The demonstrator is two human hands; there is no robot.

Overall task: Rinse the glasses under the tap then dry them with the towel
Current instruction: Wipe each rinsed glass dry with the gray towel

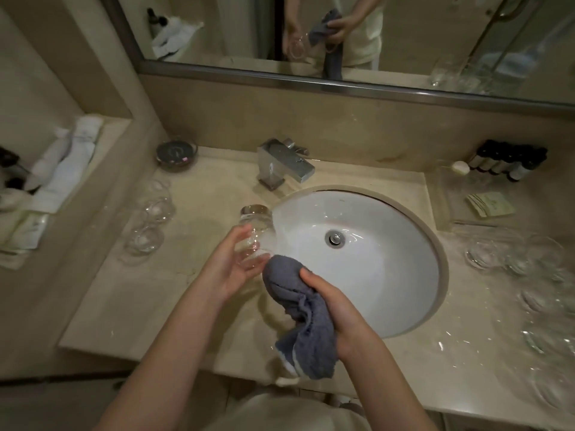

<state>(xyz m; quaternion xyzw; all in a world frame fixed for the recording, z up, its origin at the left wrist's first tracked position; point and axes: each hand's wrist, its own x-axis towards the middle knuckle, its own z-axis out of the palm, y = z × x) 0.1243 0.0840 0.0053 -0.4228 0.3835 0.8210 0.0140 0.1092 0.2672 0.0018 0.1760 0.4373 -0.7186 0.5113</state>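
I am at the drying step, I judge: my left hand [231,264] holds 1 glass [255,233] tilted over the near-left rim of the sink [389,269], its thick base pointing away toward the tap [284,163] and its mouth toward me, where the grey towel [303,312] meets it. To do this well I would push a bunched end of the towel into the mouth and turn the glass with the left hand while the right holds the cloth firm — steady rotation rather than scrubbing, with the glass kept over the basin so that a slip lands it in porcelain, not on the stone counter [186,306]. Wet glass is slick, so the cradle underneath matters more than squeeze. My left fingers [242,236] are partly open, curved around the side of the glass with the thumb on the opposite side; the grasp looks loose rather than tight. My right hand [339,309] is closed around the towel, thumb across the top, the cloth's free end hanging below the counter edge. No water seems to run from the tap. Other glasses stand at the left [146,241] and the right [513,253] of the counter — which are already dried I cannot tell.
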